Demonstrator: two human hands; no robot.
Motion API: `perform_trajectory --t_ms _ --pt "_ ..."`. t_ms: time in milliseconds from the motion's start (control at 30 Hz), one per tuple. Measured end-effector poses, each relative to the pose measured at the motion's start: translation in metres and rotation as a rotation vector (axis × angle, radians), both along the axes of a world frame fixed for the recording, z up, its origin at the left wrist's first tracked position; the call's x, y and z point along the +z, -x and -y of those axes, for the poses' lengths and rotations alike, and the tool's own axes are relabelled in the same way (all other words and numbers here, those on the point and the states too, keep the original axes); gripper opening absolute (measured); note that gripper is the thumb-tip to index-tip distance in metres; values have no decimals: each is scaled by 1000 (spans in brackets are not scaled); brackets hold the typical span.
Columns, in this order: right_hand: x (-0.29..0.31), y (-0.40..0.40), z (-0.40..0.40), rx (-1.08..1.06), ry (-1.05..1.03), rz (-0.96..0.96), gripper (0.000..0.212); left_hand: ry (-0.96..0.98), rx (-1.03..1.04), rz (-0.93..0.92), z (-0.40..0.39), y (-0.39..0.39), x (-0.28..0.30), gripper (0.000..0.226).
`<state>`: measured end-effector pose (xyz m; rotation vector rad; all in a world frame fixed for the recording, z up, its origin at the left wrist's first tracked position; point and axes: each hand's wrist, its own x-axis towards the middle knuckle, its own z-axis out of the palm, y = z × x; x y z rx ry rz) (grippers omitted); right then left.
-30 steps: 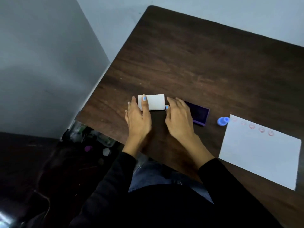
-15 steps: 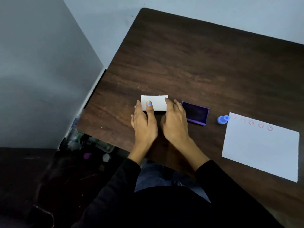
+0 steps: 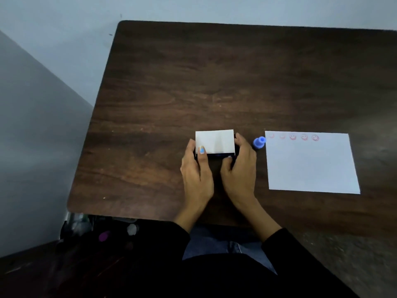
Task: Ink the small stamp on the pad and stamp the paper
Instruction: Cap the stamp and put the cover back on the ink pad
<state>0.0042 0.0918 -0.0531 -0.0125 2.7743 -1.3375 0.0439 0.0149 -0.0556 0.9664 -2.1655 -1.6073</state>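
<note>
A white lid (image 3: pixel 214 140) lies on top of the dark ink pad (image 3: pixel 218 156), of which only a thin dark strip shows at the near edge. My left hand (image 3: pixel 196 168) holds the lid's left end with the thumb pressed on top. My right hand (image 3: pixel 240 168) grips the pad's right end. The small blue stamp (image 3: pixel 258 143) lies on the table to the right of my right hand, at the paper's top left corner. The white paper (image 3: pixel 311 166) carries several red smiley prints along its far edge.
The dark wooden table (image 3: pixel 214 72) stretches far back to a pale wall. Its left edge drops off to a grey floor, with clutter (image 3: pixel 103 233) under the near left corner. My lap and black sleeves fill the near edge.
The white lid has moved right from beside the ink pad onto it, covering it. Both hands shifted right with it. The stamp and paper have not moved.
</note>
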Motion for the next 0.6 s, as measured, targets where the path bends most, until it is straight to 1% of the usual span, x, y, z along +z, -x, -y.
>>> perform_trajectory --t_ms 133,433,600 --pt "-1 -2 -4 -2 16 37 59 19 5 13 -2 5 -1 61" --pt "-2 11 -13 16 33 122 58 44 -35 59 -6 13 -7 49" --pt "-5 13 -12 38 35 116 51 42 2 79 -1 17 -10 50"
